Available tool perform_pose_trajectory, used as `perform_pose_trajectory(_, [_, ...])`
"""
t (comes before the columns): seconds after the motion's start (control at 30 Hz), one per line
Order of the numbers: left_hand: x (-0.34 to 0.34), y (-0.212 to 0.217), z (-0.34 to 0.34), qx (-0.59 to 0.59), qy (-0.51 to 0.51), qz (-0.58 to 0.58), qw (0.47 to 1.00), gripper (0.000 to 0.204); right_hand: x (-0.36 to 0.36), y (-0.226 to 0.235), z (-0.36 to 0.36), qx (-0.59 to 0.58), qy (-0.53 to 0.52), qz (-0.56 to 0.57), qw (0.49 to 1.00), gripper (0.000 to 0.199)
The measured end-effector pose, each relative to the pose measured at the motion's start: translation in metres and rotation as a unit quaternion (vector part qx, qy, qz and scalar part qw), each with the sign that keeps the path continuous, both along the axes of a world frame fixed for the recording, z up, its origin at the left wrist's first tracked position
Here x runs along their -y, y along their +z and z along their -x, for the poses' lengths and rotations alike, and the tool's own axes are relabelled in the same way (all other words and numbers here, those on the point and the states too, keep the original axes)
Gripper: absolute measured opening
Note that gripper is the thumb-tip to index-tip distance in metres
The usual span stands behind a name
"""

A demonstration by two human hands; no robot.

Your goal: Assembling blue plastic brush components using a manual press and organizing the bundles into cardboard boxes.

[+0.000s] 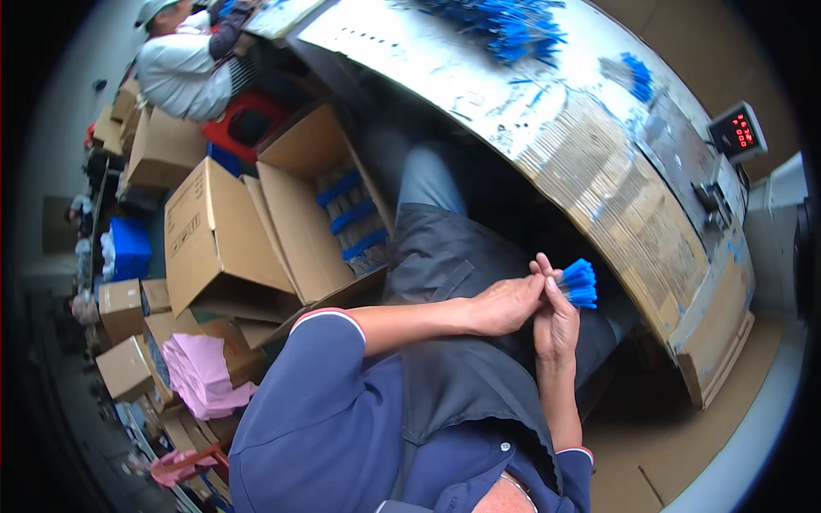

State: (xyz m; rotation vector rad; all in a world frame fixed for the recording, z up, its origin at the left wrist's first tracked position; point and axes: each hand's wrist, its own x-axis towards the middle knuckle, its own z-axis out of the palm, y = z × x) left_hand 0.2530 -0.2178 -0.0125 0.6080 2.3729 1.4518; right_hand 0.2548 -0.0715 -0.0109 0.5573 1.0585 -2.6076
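Observation:
A small bundle of thin pieces with bright blue ends (579, 284) is gripped in my right hand (558, 323), the blue ends fanning out to the right. My left hand (511, 304) meets it from the left, its fingers closed and pressed together at the bundle's inner end. What the left fingertips pinch is hidden. Both hands are above my dark apron (436, 256), just short of the worktable edge. On the white worktable (385, 51) lies a big heap of similar blue-ended pieces (517, 30), with a smaller bunch (637, 77) to its right.
Flat cardboard (611, 171) covers the near tabletop, beside a metal plate and a red digital display (737, 131). To my left stands an open carton (333, 218) holding blue-and-grey bundles. More cartons (209, 235) and a pink bag (201, 372) lie beyond. Another person (184, 73) sits far left.

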Motion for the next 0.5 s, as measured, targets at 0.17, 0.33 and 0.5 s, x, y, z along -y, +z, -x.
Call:
perform_pose_trajectory(0.17, [0.014, 0.011, -0.010, 0.143, -0.015, -0.042, 0.989, 0.047, 0.007, 0.002, -0.006, -0.013, 0.054, -0.067, 0.996, 0.028])
perform_pose_trajectory(0.33, [0.039, 0.016, -0.015, 0.200, 0.013, -0.097, 0.975, 0.021, 0.004, 0.037, 0.005, -0.079, 0.048, -0.124, 0.988, 0.060])
perform_pose_trajectory(0.5, [0.064, 0.034, -0.011, 0.306, 0.029, -0.125, 0.943, 0.022, 0.004, 0.052, 0.028, -0.271, 0.069, -0.395, 0.875, 0.063])
